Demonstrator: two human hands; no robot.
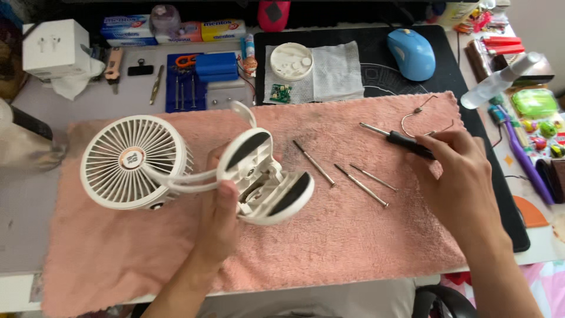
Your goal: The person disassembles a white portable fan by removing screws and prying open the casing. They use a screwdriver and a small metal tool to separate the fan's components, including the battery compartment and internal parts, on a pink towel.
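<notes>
Both hands are busy over the pink towel (pixel 329 247): my left hand (pixel 219 221) is closed around the white clip base (pixel 265 176) of a small fan, lifting it just above the cloth so its opened underside faces me, while the round fan head (pixel 134 162) hangs off to the left on its thin arms. My right hand (pixel 456 174) pinches the black handle of a screwdriver (pixel 400 140), its shaft pointing left toward the base, seemingly ready to work on it. Three loose driver bits (pixel 353 174) lie on the towel between my hands, near enough to swap. A bent wire spring (pixel 421 115) rests just beyond the screwdriver, and the soft towel likely keeps small parts from rolling.
</notes>
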